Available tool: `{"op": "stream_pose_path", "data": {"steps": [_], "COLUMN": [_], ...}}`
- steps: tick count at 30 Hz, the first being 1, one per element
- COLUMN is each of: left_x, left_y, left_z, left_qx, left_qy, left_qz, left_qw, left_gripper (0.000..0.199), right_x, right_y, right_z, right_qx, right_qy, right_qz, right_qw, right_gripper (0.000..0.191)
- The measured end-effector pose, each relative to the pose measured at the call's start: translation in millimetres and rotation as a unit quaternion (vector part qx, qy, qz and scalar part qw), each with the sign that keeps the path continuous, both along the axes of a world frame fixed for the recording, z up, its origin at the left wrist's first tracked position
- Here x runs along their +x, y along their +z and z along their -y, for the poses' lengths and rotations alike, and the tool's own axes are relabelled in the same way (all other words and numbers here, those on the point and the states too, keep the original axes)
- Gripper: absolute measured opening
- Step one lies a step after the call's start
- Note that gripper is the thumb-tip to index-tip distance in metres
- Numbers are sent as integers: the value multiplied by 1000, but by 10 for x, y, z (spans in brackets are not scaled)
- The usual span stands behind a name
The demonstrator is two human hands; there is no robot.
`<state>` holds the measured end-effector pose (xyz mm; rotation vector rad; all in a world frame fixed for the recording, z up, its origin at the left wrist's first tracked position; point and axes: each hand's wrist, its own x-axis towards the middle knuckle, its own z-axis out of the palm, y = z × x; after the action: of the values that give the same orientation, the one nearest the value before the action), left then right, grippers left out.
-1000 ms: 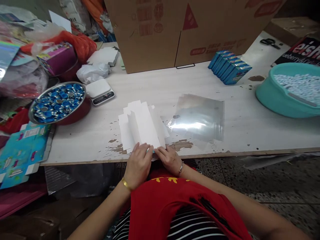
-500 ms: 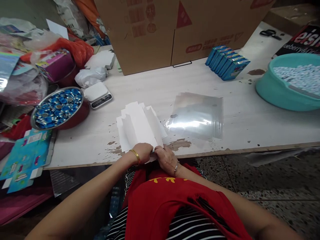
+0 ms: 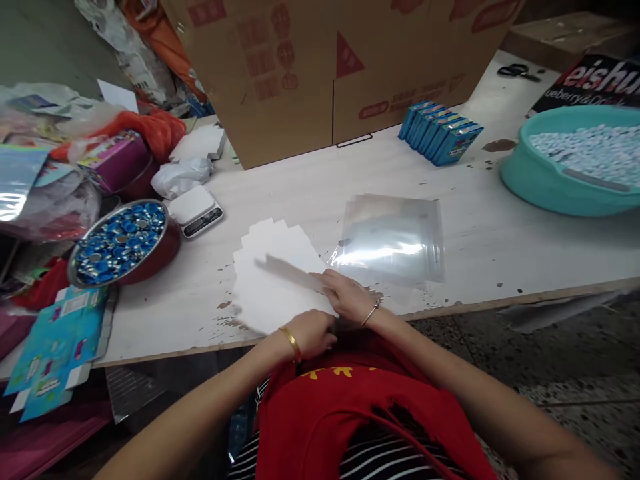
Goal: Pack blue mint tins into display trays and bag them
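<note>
White sheets (image 3: 273, 267) lie fanned out on the table at its front edge. My right hand (image 3: 350, 297) is closed on a blurred white sheet (image 3: 290, 272) raised above the fan. Just left of it and nearer my body, my left hand (image 3: 315, 332) has its fingers curled at the near edge of the papers. Something small and dark shows at its fingertips, too blurred to make out. Clear plastic sheets (image 3: 393, 237) lie in a loose stack to the right of the papers.
A bowl of blue caps (image 3: 173, 243) and a white scale (image 3: 195, 207) stand at left. Behind is a large cardboard box (image 3: 290, 113). Blue packets (image 3: 440, 133) and a teal basin (image 3: 555, 183) of small white pieces sit at right; a flattened blue carton (image 3: 55, 350) lies front left.
The folded white sheet that lay under both hands is now lifted and turned in my right hand. My left hand has moved right and towards my body. The view has shifted slightly.
</note>
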<state>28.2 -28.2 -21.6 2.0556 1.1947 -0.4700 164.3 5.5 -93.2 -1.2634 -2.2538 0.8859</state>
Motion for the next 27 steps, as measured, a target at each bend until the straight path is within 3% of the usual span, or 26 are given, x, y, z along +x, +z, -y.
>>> {"op": "stream_pose_path", "data": {"steps": [3,6,7,8,11,15,18,23,27], "left_x": [-119,-479,-613,-739,-1001,-1094,-1058,-861,-727], "left_y": [160,160,111,47,-148,-223,-222,-296,-292], "left_z": [-127,-488,-604,-696,-790,-665,-591,-550,-571], "left_qx": [97,293,320,314,188,109,112,197,219], "left_qy": [9,23,11,-6,-51,-24,-22,5,-44], "left_qz": [128,135,120,104,89,104,87,-14,-104], "left_qw": [987,946,940,944,977,988,990,980,969], "left_gripper": [22,34,37,39,40,41,40,27,14], "right_x": [177,255,255,246,215,235,271,236,124], "right_y": [95,167,176,175,132,42,-2,-4,43], "right_z": [-152,-223,-232,-235,-203,-117,-84,-123,-192], "right_qx": [27,82,99,113,151,192,202,159,139], "right_qy": [75,112,122,130,145,138,136,107,123], "right_qz": [136,226,247,265,294,266,219,185,238], "right_qw": [988,964,956,949,933,934,945,964,953], "right_gripper": [52,60,63,65,64,53,62,38,17]}}
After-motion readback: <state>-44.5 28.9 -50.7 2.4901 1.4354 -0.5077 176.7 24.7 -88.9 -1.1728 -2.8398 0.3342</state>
